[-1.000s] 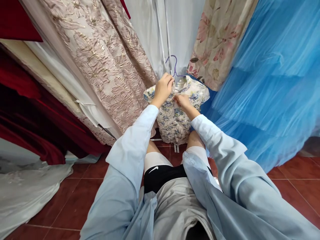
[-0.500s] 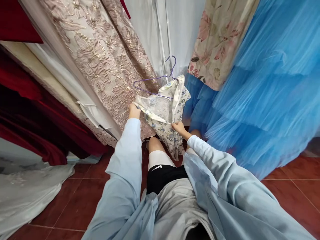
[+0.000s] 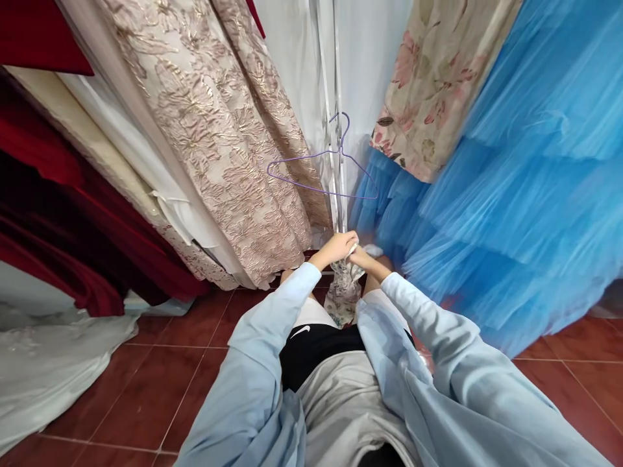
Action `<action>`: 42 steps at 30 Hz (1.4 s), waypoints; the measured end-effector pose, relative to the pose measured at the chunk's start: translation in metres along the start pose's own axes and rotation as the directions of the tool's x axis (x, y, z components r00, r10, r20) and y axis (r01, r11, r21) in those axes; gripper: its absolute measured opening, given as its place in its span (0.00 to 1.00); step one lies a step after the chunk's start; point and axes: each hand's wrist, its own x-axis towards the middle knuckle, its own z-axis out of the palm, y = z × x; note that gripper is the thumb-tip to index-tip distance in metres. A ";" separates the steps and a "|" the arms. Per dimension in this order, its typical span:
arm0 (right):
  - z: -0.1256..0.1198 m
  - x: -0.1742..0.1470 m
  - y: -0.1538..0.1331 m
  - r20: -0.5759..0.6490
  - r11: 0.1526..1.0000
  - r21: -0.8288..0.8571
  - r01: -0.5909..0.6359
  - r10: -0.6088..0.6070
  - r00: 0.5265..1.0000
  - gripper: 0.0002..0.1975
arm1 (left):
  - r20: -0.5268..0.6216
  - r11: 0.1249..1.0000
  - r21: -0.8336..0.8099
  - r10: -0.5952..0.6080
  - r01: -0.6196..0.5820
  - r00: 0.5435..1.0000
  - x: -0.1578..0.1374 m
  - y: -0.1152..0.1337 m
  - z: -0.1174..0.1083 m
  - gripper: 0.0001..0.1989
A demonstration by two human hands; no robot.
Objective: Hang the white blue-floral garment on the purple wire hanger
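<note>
My left hand point(image 3: 339, 245) and my right hand point(image 3: 361, 258) meet in front of my knees, both closed on a small floral top point(image 3: 342, 292). The white cloth with its blue and green flower print is bunched between them and hangs down over my lap. My fingers cover its upper part. Above the hands a thin purple hanger point(image 3: 311, 155) hangs bare, apart from the top. White straps point(image 3: 326, 78) run down behind the hanger.
Pink brocade cloth point(image 3: 195, 110) hangs at the left, with dark red cloth point(image 3: 53, 201) farther out. On the right hang a floral fabric point(image 3: 423, 97) and blue tulle point(image 3: 516, 181). White cloth point(image 3: 58, 376) spreads over the red tile floor point(image 3: 189, 383).
The floral top has come off the purple hanger and moved down toward my lap. My left hand has moved right to meet my right hand, and the stretched cloth is now gathered.
</note>
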 end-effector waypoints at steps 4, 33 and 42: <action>-0.027 -0.022 -0.022 0.192 0.986 0.170 -0.002 -0.031 0.981 0.09 | 0.024 0.940 0.297 0.167 -0.167 0.986 -0.005 0.015 -0.009 0.12; -0.134 -0.076 -0.086 -0.172 0.912 0.404 0.066 0.005 0.985 0.18 | 0.543 0.956 -0.038 -0.224 0.290 0.809 -0.064 -0.044 -0.113 0.17; -0.125 -0.061 -0.054 -0.216 0.933 0.347 0.092 -0.016 0.976 0.21 | 0.269 0.874 0.426 -0.368 0.233 0.890 -0.020 -0.020 -0.221 0.11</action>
